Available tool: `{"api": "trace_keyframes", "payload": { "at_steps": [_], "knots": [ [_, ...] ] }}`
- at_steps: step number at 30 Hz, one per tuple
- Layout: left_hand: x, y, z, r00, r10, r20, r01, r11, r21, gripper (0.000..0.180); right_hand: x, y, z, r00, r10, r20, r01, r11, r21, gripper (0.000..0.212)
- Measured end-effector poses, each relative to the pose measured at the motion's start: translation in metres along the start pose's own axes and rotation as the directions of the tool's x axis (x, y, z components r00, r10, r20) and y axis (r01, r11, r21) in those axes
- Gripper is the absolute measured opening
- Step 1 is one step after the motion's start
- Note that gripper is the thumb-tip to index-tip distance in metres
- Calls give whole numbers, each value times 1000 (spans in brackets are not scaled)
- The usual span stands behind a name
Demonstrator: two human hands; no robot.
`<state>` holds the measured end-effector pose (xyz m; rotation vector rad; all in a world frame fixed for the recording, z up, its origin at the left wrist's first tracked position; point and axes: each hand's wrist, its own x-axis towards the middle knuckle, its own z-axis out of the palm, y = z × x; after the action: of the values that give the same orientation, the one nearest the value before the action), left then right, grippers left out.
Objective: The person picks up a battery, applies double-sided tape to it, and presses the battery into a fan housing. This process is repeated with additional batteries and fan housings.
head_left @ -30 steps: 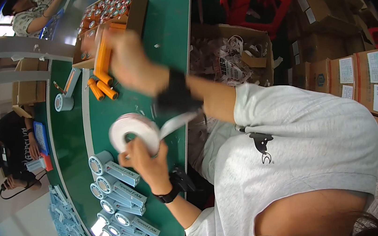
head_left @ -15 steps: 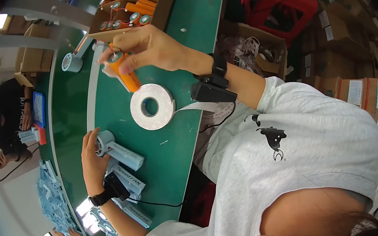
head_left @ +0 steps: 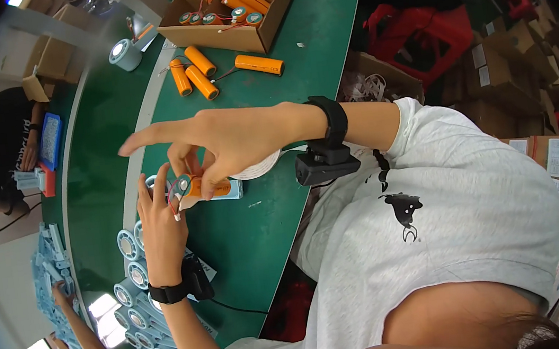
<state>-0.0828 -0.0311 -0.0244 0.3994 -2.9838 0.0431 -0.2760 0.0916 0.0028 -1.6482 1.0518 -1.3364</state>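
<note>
Moved since earlier frame: R hand [head_left: 236, 132] w/ orange cell [head_left: 194, 188], now left of tape roll [head_left: 262, 169], over lt-blue fan [head_left: 235, 189]. R thumb + fingers pinch cell. L hand [head_left: 163, 225] at fan, fingers part-spread; grip cannot tell. Risk: loose wire connector [head_left: 177, 216] maybe snags L fingers, if cell tilts.

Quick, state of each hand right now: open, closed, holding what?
Left hand: closed, holding the light blue handheld fan.
Right hand: closed, holding a wired orange cylindrical battery, index finger extended.
</note>
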Motion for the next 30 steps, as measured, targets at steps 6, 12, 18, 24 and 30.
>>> {"api": "trace_keyframes", "payload": {
  "at_steps": [6,12,18,24,30],
  "knots": [
    [0,1,0,998,-57,-6,50,926,-373,24,-4,26,23,998,-21,-54,15,993,-113,30],
    [2,-1,2,975,-216,43,171,617,-768,8,-3,31,30,998,-52,20,56,944,-324,25],
    [4,-1,6,972,-233,18,157,594,-789,8,-3,13,39,981,122,148,15,720,-693,19],
    [9,-1,7,959,-278,55,210,569,-795,7,17,16,32,991,-33,130,112,739,-665,11],
    [2,-11,15,953,-299,49,235,624,-745,7,42,21,31,944,56,326,191,712,-676,14]
  ]
}}
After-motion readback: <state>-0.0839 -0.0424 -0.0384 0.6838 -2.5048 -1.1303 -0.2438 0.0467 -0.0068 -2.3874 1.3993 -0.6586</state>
